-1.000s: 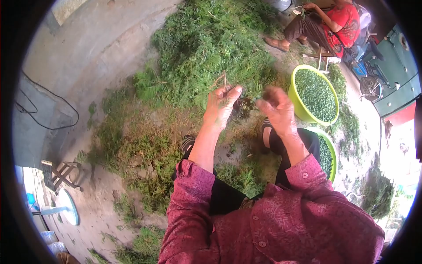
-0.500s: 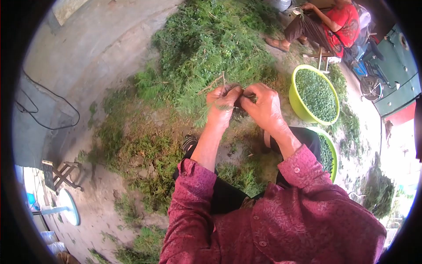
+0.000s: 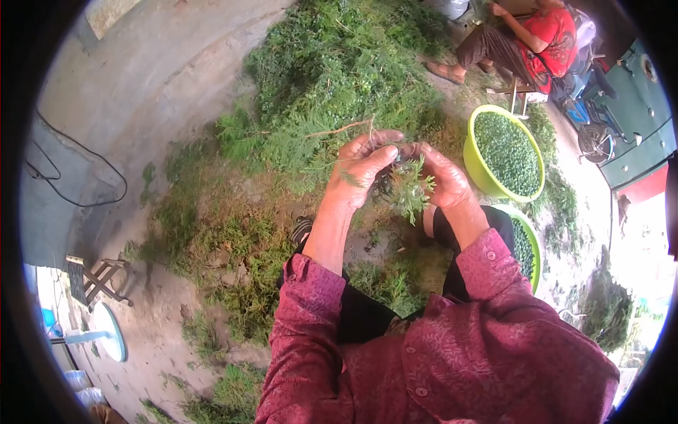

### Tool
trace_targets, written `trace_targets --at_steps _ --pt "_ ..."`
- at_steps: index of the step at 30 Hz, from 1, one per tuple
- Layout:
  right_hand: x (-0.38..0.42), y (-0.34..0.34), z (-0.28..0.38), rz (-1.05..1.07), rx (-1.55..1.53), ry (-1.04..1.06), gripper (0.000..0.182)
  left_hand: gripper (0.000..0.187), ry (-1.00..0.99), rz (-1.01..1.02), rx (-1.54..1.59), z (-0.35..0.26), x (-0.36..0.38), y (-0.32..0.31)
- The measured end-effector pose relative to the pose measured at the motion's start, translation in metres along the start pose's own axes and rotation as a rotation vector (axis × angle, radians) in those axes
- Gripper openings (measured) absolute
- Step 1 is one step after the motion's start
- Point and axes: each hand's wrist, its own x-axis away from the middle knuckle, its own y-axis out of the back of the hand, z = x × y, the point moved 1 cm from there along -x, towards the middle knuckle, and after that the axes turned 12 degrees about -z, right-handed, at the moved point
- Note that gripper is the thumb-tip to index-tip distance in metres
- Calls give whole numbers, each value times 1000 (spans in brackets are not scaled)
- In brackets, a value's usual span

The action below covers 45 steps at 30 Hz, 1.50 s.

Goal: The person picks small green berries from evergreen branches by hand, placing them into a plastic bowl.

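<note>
My left hand point(image 3: 361, 166) is closed around a sprig, its thin brown twig point(image 3: 339, 131) poking out to the left above the fingers. Feathery green foliage point(image 3: 413, 185) of the sprig hangs between my hands. My right hand point(image 3: 446, 177) is curled at the sprig's other side, thumb and fingers close together; whatever lies at its fingertips is partly hidden by leaves. Beyond my hands spreads a large heap of cut green branches point(image 3: 339, 78). To the right stands a yellow-green basin point(image 3: 472, 152) full of small green seed cones.
A second green basin point(image 3: 538, 261) stands by my right knee. Another person in a red shirt point(image 3: 554, 42) sits on a stool at the upper right. Stripped greenery point(image 3: 240, 261) litters the floor. A folding stool point(image 3: 102, 279) and a black cable point(image 3: 88, 205) are at left.
My hands have drawn slightly apart, the right one moving right and down. The sprig's foliage has come into view between them, and its twig now points further left.
</note>
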Motion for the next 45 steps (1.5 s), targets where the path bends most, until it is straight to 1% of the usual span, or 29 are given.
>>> trace_targets --at_steps 1,3,6,8,12,13,15,17,18,20,22,24,25,26,28,29,30,31,32,33,35,36,38,39,41,42,43,44,45 --pt "5 -8 3 21 54 -10 38 29 3 -1 -1 1 0 0" --pt "0 -15 -3 27 100 21 38 32 -69 8 -35 -1 0 -1" --pt "-11 -11 -6 31 129 42 40 34 -76 -9 -23 -1 -1 -2" --pt "-12 -12 -5 145 229 127 38 34 -56 -28 -44 2 -4 2" --pt "-3 -25 3 133 312 151 27 29 18 -118 -124 5 -7 10" --pt "1 -26 5 67 343 146 22 29 18 -118 -124 5 -7 11" --pt "7 -30 9 1 372 140 17 22 -42 -256 -343 5 -7 13" --pt "12 -28 13 -275 527 255 13 20 1 -277 -263 0 -6 16" --pt "10 -17 13 -277 525 252 13 17 46 -297 -184 0 -5 17" --pt "0 11 15 -113 26 163 15 16 -1 -354 -157 2 -10 22" --pt "9 14 12 -107 -28 135 13 16 7 -447 -187 3 -14 28" --pt "16 13 6 64 101 136 14 14 14 -455 -146 2 -10 19" --pt "17 10 4 110 151 136 24 13 17 -460 -106 0 -8 13" --pt "18 4 0 110 148 139 24 13 17 -457 -109 1 -8 11" --pt "23 -14 -1 -111 472 247 35 11 63 -435 -154 4 -7 11" --pt "24 -18 1 -54 534 230 41 11 61 -435 -154 6 -9 13" --pt "20 -18 -2 -52 535 230 41 15 62 -417 -182 8 -10 14" --pt "14 -17 -6 -66 624 316 37 21 64 -400 -210 9 -10 15" --pt "10 -16 -8 -80 712 402 33 21 63 -402 -210 10 -10 16" --pt "11 -17 -8 -78 713 401 33 16 52 -363 -171 8 -9 14" --pt "12 -16 -9 -147 481 262 24 12 42 -323 -132 7 -8 9" --pt "12 -15 -8 -147 480 261 24 13 44 -324 -169 6 -7 8" --pt "10 -13 -6 -198 280 166 16 13 47 -325 -205 1 -6 7" --pt "11 -12 -7 -199 281 165 16 13 108 -342 -277 -3 -4 9" --pt "14 -10 -9 -155 137 15 13 12 168 -358 -347 -1 -5 12" --pt "17 -10 -11 -156 139 15 13 11 58 -362 -367 2 -6 13" --pt "21 -9 -15 -155 90 -75 11 11 -54 -366 -386 3 -7 14" --pt "24 -8 -18 -154 41 -165 10 11 -55 -367 -385 1 -7 17" --pt "29 -6 -18 7 -34 -217 9 11 -55 -408 -411 -6 -6 20"
